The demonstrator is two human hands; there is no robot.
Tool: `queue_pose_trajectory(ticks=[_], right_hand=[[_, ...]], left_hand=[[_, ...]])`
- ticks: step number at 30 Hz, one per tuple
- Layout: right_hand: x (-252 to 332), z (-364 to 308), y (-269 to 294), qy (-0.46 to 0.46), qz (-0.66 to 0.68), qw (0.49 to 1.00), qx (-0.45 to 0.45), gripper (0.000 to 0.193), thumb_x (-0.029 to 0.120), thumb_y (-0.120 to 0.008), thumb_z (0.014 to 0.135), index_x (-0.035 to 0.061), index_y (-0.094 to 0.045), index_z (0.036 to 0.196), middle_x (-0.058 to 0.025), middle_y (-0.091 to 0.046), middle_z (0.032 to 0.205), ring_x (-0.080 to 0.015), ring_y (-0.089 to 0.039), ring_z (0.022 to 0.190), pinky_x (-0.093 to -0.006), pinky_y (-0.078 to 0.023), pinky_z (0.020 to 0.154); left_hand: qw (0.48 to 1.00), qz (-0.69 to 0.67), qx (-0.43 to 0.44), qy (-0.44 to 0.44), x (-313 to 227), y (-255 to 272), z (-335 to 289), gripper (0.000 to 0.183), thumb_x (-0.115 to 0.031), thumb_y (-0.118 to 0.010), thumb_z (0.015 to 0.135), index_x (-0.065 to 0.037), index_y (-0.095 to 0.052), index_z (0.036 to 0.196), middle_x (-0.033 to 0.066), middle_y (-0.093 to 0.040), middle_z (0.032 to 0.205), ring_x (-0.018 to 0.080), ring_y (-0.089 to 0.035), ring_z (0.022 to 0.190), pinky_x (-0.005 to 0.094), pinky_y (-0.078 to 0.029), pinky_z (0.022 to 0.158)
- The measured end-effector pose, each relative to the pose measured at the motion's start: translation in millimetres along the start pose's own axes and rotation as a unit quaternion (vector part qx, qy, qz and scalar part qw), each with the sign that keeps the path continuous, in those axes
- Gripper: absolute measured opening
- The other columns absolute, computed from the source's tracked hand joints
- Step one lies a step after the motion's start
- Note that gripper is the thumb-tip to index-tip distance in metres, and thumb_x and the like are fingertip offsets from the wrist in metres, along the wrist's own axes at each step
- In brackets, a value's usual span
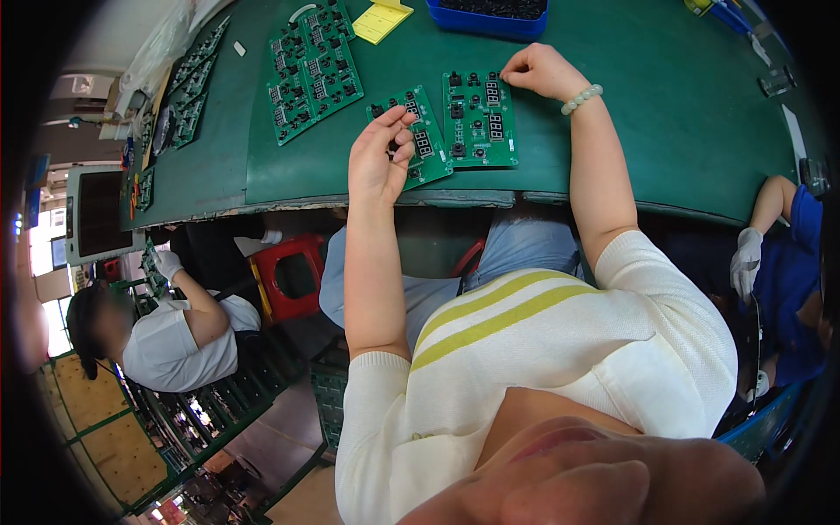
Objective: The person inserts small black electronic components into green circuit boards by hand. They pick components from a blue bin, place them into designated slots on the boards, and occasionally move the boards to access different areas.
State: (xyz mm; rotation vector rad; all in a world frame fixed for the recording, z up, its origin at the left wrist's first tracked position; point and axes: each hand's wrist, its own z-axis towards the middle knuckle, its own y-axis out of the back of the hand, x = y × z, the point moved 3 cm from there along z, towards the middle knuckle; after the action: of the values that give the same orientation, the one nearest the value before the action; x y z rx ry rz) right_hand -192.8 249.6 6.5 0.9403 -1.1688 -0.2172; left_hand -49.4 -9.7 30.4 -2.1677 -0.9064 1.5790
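Two green circuit boards lie side by side before me. The right circuit board (pixel 479 122) carries black buttons and white-faced digit displays. My right hand (pixel 544 72), with a beaded bracelet on its wrist, has its fingertips pinched at that board's upper right corner. Whatever is between them is too small or hidden to name. Over the left circuit board (pixel 429 166), which sits slightly turned, my left hand (pixel 381 156) hovers with curled fingers and covers part of it. Its fingers hide what they may hold.
A large board panel (pixel 313 74) lies at the left, near a yellow notepad (pixel 381 19). A blue bin (pixel 490 22) of small black parts stands at the back. More boards (pixel 185 114) line the far left. Two gloved people (pixel 179 337) sit at either side.
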Motion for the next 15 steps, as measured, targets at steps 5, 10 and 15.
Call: queue_pose_trajectory(ticks=[5, 10, 15], right_hand=[[7, -2, -3, -0.010, 0.000, 0.999, 0.036, 0.019, 0.016, -0.070, 0.079, 0.0008, -0.073, 0.090, -0.0116, -0.071, 0.078, -0.0187, -0.065, 0.069, -0.0318, -0.052, 0.067], [12, -3, -2, -0.024, 0.001, 0.998, 0.052, 0.020, 0.018, -0.072, 0.077, 0.0011, -0.074, 0.088, -0.0114, -0.069, 0.073, -0.0190, -0.062, 0.065, -0.0324, -0.051, 0.064], [6, -3, -3, -0.001, 0.024, 0.999, 0.046, 0.019, 0.018, -0.072, 0.078, 0.0011, -0.074, 0.088, -0.0112, -0.069, 0.074, -0.0187, -0.062, 0.065, -0.0323, -0.050, 0.064]], left_hand=[[1.000, 0.002, 0.011, -0.016, 0, 16, -9, 0.020, -0.012, -0.056, 0.097, 0.003, -0.056, 0.110, 0.0092, -0.060, 0.089, 0.0076, -0.044, 0.061, 0.0179, -0.031, 0.045], [0.999, 0.025, -0.018, -0.033, -1, 29, -19, 0.019, -0.016, -0.057, 0.098, 0.001, -0.061, 0.106, 0.0034, -0.059, 0.080, 0.0054, -0.042, 0.054, 0.0171, -0.028, 0.043], [0.999, 0.047, 0.010, -0.008, 9, 32, -48, 0.019, -0.013, -0.058, 0.096, 0.003, -0.062, 0.106, 0.0046, -0.060, 0.077, 0.0050, -0.043, 0.053, 0.0176, -0.027, 0.042]])
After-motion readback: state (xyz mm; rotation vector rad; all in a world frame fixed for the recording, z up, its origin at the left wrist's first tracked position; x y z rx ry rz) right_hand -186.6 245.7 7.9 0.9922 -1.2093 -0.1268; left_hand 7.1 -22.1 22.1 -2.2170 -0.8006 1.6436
